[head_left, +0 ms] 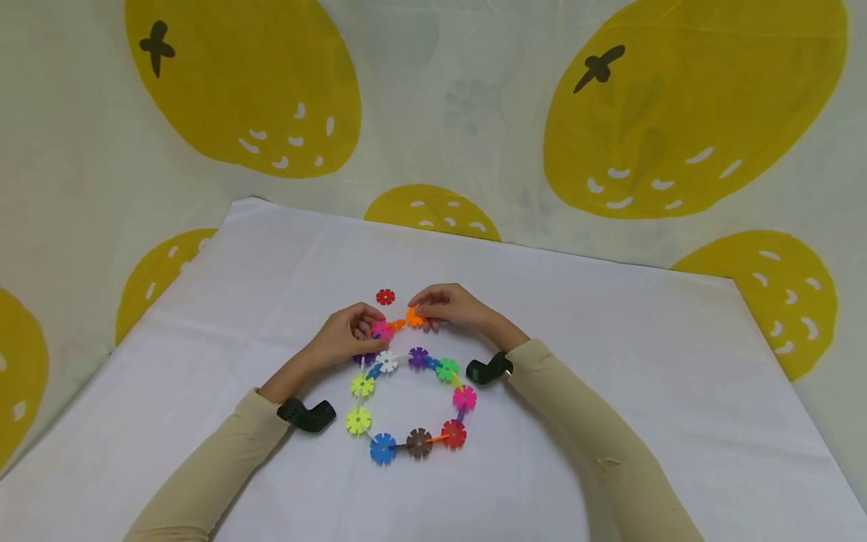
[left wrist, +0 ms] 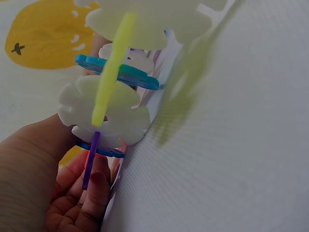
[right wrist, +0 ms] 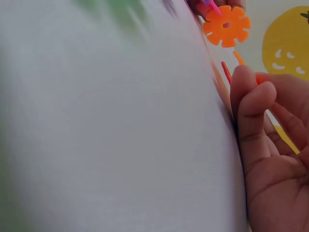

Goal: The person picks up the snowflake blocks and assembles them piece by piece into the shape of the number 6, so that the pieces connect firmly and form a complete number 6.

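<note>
A ring of colourful notched snowflake discs (head_left: 382, 449) lies on the white cloth, with a short side chain at its upper left. My left hand (head_left: 345, 335) holds a pink disc (head_left: 382, 330) of that chain between thumb and fingers. Beyond the pink disc sits an orange disc (head_left: 398, 324), face-on in the right wrist view (right wrist: 226, 26). My right hand (head_left: 452, 305) pinches a second orange disc (head_left: 415, 318) close to it; whether the two interlock, I cannot tell. White discs (left wrist: 106, 111) and a purple disc (left wrist: 91, 162) hang near the left palm.
A loose red disc (head_left: 385, 297) lies just beyond both hands. White cloth (head_left: 609, 339) covers the table, and a fabric backdrop with yellow fruit prints (head_left: 250, 83) rises behind it. Black wrist cameras (head_left: 307, 415) sit close to the ring on either side.
</note>
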Demonstrator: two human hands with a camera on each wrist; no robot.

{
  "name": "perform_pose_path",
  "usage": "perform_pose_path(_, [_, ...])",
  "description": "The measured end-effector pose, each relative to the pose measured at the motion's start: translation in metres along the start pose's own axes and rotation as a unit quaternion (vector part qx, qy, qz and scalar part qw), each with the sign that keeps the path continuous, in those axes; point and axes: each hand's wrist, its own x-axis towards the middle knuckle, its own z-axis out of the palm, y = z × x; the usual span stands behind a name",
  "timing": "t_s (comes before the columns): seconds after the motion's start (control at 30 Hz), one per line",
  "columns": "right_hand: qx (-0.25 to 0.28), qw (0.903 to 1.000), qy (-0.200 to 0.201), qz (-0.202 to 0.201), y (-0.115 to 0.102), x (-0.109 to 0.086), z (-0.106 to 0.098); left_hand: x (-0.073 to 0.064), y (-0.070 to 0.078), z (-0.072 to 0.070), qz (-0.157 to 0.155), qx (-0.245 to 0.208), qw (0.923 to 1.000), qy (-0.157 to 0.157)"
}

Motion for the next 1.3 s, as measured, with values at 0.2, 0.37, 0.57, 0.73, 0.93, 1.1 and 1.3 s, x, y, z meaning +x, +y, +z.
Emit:
perform_pose_path(0.2, [0.02,0.9998,0.001,0.007,0.001,0.0,0.001,0.002,-0.004,0.0,0.003,0.001,1.0,0.0])
perform_pose_path(0.37, [0.024,0.9996,0.005,0.013,0.002,-0.001,0.002,-0.004,0.011,0.0,0.001,0.002,1.0,-0.003])
perform_pose_path(0.57, [0.033,0.999,0.017,0.026,0.002,0.0,0.006,-0.016,0.04,-0.004,0.003,0.002,1.0,-0.004])
perform_pose_path(0.73, [0.048,0.9972,0.038,0.044,0.001,0.0,0.008,-0.015,0.04,-0.004,0.012,0.005,0.9999,0.002])
perform_pose_path(0.93, [0.072,0.9953,0.046,0.047,0.002,0.001,0.008,-0.014,0.038,-0.003,0.019,0.003,0.9998,0.012])
perform_pose_path(1.1, [0.088,0.9944,0.043,0.04,0.003,0.002,0.008,-0.012,0.033,-0.003,0.016,-0.005,0.9997,0.016])
perform_pose_path(1.3, [0.094,0.9942,0.028,0.045,0.0,0.004,0.011,-0.012,0.033,-0.004,0.016,-0.014,0.9996,0.018])
